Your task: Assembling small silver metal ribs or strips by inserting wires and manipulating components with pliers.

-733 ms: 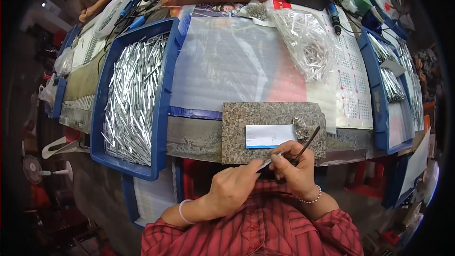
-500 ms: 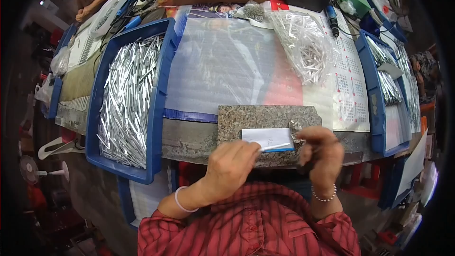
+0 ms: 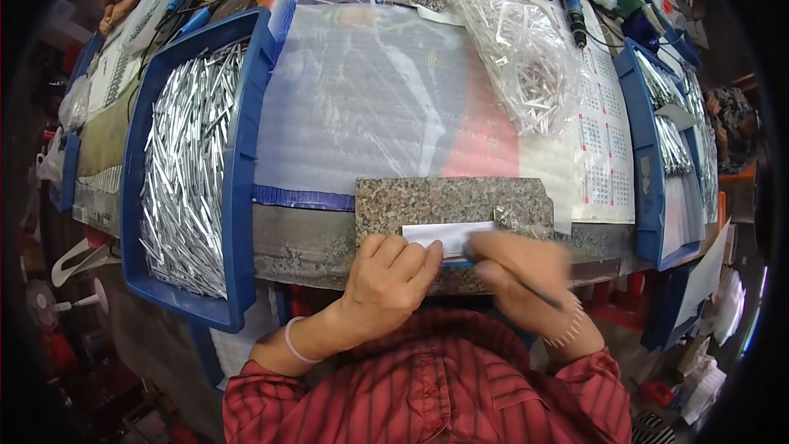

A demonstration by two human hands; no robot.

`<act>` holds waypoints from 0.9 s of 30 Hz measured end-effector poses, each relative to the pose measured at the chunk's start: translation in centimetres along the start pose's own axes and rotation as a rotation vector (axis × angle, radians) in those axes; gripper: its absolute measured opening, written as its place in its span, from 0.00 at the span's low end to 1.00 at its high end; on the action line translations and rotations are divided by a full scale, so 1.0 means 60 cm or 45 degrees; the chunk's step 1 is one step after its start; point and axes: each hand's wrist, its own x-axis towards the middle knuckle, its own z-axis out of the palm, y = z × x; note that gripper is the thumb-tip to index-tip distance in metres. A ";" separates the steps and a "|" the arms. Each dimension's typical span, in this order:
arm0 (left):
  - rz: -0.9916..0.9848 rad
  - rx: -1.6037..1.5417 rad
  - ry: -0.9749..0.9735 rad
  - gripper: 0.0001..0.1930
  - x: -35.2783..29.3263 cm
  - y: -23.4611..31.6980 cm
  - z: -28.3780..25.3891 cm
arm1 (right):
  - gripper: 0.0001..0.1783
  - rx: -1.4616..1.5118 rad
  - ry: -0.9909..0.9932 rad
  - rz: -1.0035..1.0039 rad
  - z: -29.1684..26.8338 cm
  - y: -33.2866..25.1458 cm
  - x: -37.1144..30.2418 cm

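My left hand [image 3: 390,281] is closed, its fingertips pressed at the left edge of a white paper pad [image 3: 421,233]. Whatever sits in its pinch is hidden by the fingers. The pad, with a blue edge near me, lies on a speckled granite slab [image 3: 452,191] at the table's front edge. Over the pad's right end, my right hand [image 3: 519,273] is closed around a thin dark stick-like tool [image 3: 538,293]; its back end juts toward my wrist. Motion smears that hand, and the tool's tip cannot be made out. A small crumpled shiny bit [image 3: 506,215] lies beside the pad.
At left stands a blue tray [image 3: 246,131] full of thin silver metal rods [image 3: 189,164]. A clear bag of short metal pieces [image 3: 538,74] rests on the mat [image 3: 345,115]. Another blue tray [image 3: 649,189] is at right, near a blue power tool [image 3: 574,20]. Someone's arm [image 3: 131,4] shows far left.
My right hand has come down and left onto the pad, bringing the dark tool. A silver rod earlier visible at my left fingertips is now covered. The whole view has shifted slightly.
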 end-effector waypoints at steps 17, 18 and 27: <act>-0.269 -0.287 0.025 0.10 -0.013 -0.024 -0.021 | 0.10 0.344 0.088 0.042 0.016 0.029 -0.019; -0.318 -0.317 0.043 0.11 -0.017 -0.025 -0.021 | 0.10 0.344 0.089 0.048 0.015 0.026 -0.017; -0.314 -0.197 0.009 0.07 -0.025 -0.019 -0.023 | 0.12 0.107 0.018 -0.328 0.048 -0.001 0.032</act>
